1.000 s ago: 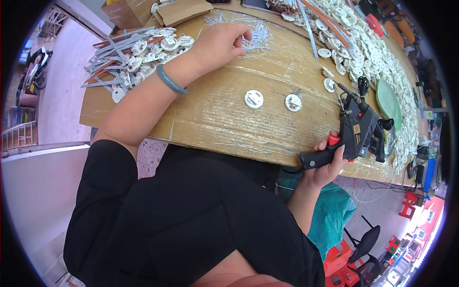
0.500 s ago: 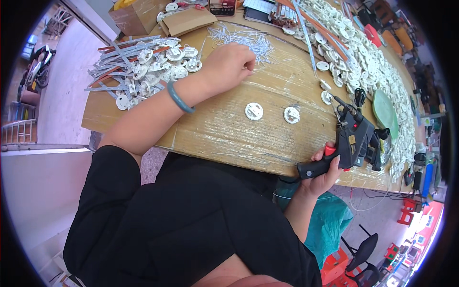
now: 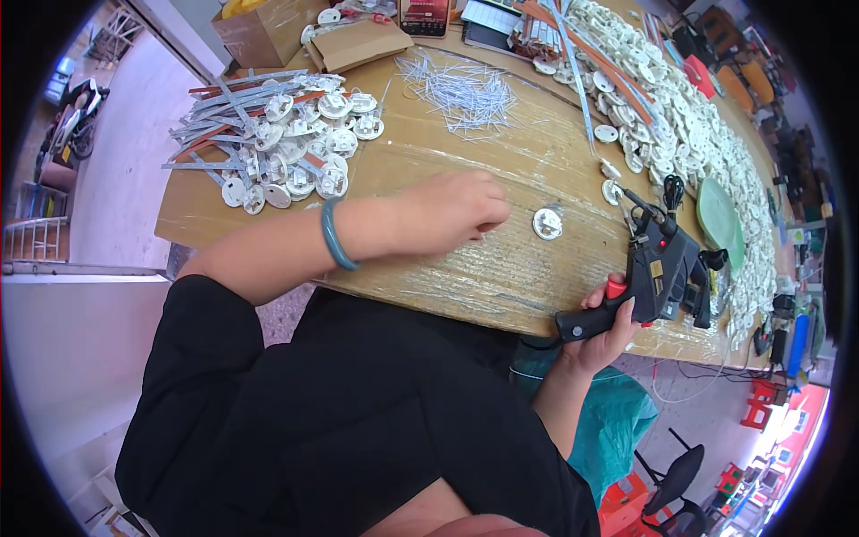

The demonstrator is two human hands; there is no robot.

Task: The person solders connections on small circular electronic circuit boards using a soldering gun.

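My left hand [image 3: 458, 213], with its fingers curled together, is low over the near middle of the table. What the fingers pinch, if anything, is hidden. Just right of it lies a round white plastic piece [image 3: 547, 224] with small fittings on top. My right hand [image 3: 612, 333] wraps the handle of a black soldering gun [image 3: 659, 268] with a red trigger, at the right front of the table. Beyond my left hand a heap of thin white wire pieces [image 3: 470, 92] is spread out.
Round white pieces with grey and orange strips are piled at the left [image 3: 268, 143]. A larger heap of white pieces [image 3: 689, 116] covers the right side, next to a pale green plate [image 3: 716, 210]. At the back are a cardboard box [image 3: 259, 36] and a phone [image 3: 424, 16].
My left hand has come from the wire heap toward me and slightly right, covering the spot where a second white round piece lay. My right hand keeps its hold on the soldering gun.
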